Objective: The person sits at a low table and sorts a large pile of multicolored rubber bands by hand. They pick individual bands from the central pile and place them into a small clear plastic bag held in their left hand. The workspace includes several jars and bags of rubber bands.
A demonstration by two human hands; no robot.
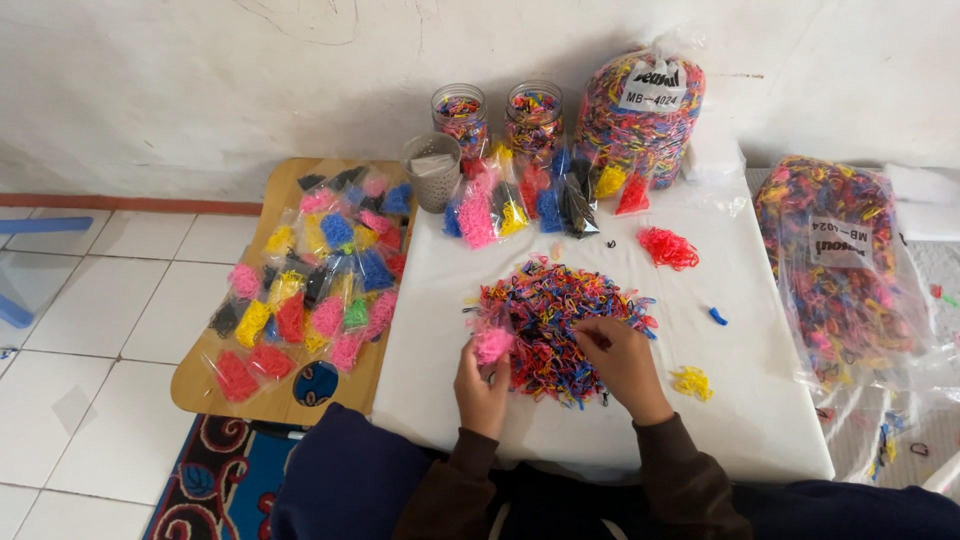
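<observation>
hands at a heap of mixed-colour elastic bands, head view.
left hand (480,378) is clamped on a pink tuft of bands (493,345) at the left edge of the heap (550,320), which lies mid-way on the white table (760,400). right hand (622,360) rests on the heap, fingertips pinched together among the bands. small filled packets (310,290) cover the wooden board (200,385) to the left; two jars (460,115) stand behind.
</observation>
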